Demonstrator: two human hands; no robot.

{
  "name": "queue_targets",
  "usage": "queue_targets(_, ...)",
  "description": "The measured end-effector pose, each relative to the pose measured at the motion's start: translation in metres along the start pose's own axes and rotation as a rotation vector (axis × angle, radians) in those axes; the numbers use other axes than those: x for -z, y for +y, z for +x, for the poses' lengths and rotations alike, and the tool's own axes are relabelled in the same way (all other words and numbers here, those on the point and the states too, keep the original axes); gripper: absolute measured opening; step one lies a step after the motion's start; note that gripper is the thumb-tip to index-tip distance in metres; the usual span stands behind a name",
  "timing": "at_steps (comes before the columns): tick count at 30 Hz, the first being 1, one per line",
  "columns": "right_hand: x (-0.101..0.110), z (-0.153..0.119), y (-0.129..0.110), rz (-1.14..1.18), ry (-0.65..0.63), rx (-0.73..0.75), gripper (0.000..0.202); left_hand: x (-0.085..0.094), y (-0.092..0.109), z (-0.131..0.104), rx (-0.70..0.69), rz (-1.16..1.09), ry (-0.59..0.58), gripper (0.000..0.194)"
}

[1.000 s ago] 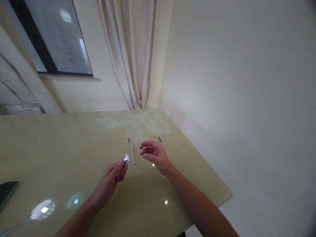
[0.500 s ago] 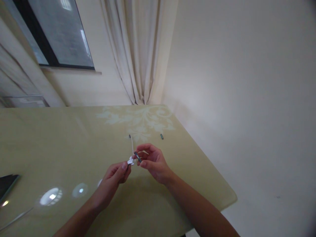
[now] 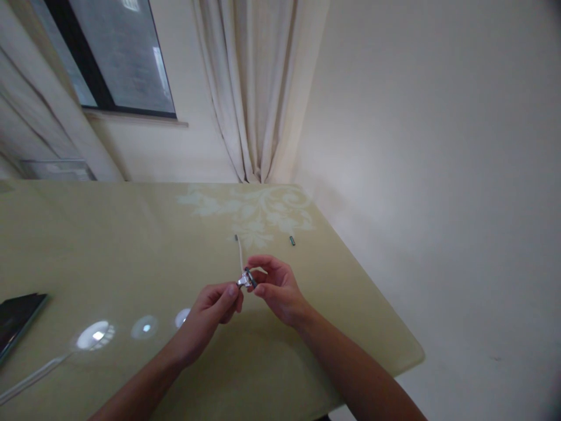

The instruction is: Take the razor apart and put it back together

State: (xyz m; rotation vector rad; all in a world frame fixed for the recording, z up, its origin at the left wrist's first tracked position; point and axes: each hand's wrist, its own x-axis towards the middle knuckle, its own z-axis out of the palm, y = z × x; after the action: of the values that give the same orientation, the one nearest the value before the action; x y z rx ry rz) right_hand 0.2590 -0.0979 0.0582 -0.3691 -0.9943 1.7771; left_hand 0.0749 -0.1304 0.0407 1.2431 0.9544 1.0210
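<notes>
Above the table, my left hand (image 3: 221,303) pinches a small shiny silver metal piece (image 3: 243,280) by its left end. Facing it from the right, my right hand (image 3: 278,287) holds a small dark strip (image 3: 253,279) between thumb and fingers. The strip lies against the right side of the silver piece. A thin white cable (image 3: 240,252) with a dark tip runs on the table just beyond both hands. Farther back to the right lies a small dark green piece (image 3: 292,240), touched by neither hand.
The pale green table (image 3: 131,245) has a floral pattern at its far edge. A dark flat object (image 3: 20,318) and a white cable (image 3: 35,377) lie at the left. A wall (image 3: 429,175) borders the right edge; curtains (image 3: 252,88) hang behind.
The silver piece and the dark strip, apart before, now touch. My left hand has moved slightly right toward my right hand. The whole view has shifted a little.
</notes>
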Motion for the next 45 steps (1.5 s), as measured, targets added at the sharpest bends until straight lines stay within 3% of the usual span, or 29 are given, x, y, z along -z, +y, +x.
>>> queue_targets(17, 0.004, -0.002, -0.006, -0.101, 0.039, -0.03, 0.052, -0.001, 0.008, -0.002, 0.014, 0.074, -0.012, 0.058)
queue_targets(33, 0.012, -0.004, -0.016, -0.228, -0.019, -0.055, 0.05, -0.001, 0.017, -0.003, 0.036, 0.145, -0.036, 0.059)
queue_targets(45, 0.012, -0.005, -0.016, -0.232, -0.029, -0.032, 0.051, 0.0, 0.012, -0.003, 0.011, 0.096, -0.022, 0.058)
